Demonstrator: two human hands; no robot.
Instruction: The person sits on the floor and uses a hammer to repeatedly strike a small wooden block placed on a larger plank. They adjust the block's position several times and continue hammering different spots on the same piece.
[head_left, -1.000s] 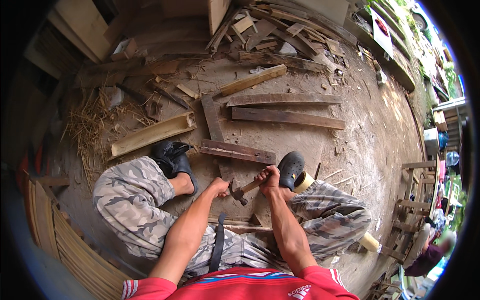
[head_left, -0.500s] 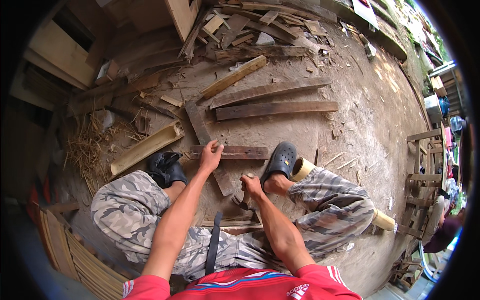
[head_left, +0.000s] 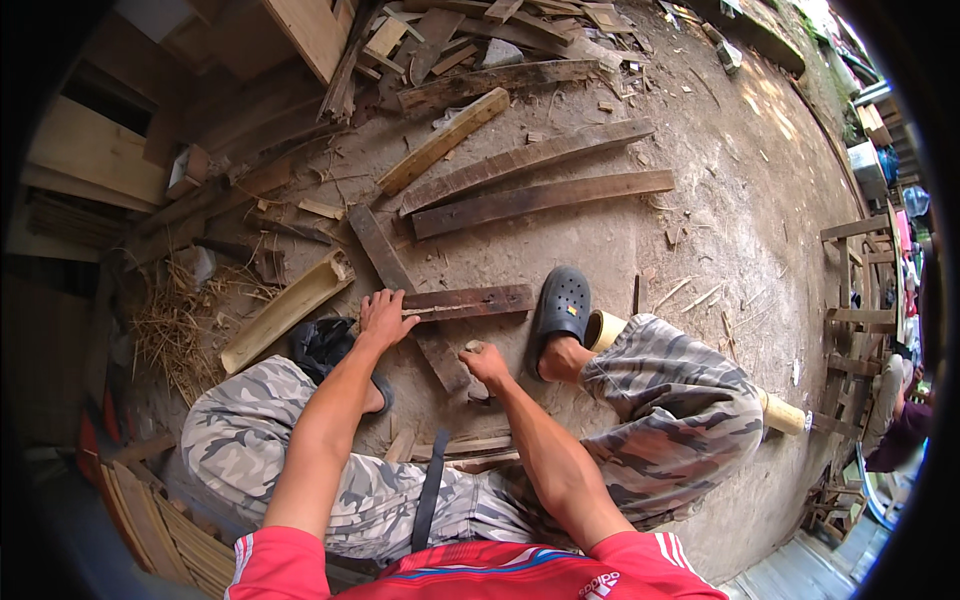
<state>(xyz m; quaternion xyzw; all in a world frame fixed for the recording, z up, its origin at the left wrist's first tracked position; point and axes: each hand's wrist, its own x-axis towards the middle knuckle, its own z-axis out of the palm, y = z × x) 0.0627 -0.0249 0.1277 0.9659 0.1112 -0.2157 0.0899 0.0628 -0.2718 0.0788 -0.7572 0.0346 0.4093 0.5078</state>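
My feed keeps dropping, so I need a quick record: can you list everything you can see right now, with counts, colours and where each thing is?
short plank: one, dark brown, on the ground under the left hand
crossing plank: one, dark brown, running under the short plank toward the right hand
long planks: two, grey-brown, side by side farther out on the dirt
pale board: one, light tan, beyond the long planks
split bamboo piece: one, pale yellow, left of the left foot
bamboo tube: one, pale yellow, under the right leg
straw: one heap, dry yellow, far left
wooden frame: one, grey, far right
clogs: two, black, on the feet
left hand: flat on the short plank
right hand: closed, contents not clear
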